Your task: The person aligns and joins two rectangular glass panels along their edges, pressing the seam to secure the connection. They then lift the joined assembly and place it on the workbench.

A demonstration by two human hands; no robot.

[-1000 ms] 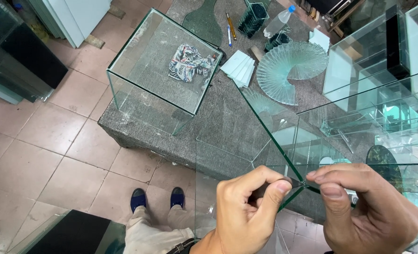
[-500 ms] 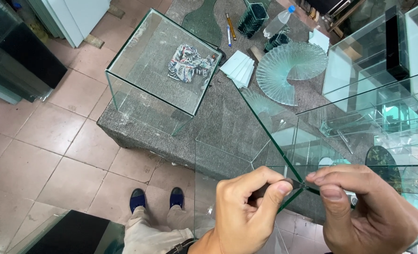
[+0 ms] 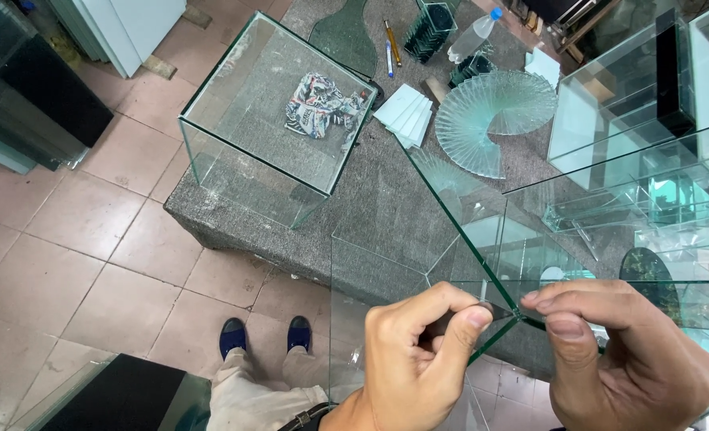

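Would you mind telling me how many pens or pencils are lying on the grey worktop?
2: a yellow pencil and a blue pen, side by side at the far end, left of the dark glass stack. Others may be hidden.

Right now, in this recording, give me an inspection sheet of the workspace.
Surface: grey speckled workbench, low, on a tiled floor.
Job's things: glass tank corner, pinched from both sides.
Clutter: open glass box with a crumpled cloth seen through it; fanned glass pieces; stacked glass sheets; plastic bottle; pens.
Grippers: left hand and right hand, thumbs and forefingers closed at the corner.
Cables: nothing seen.
Surroundings: more glass tanks at right; the person's blue shoes below.
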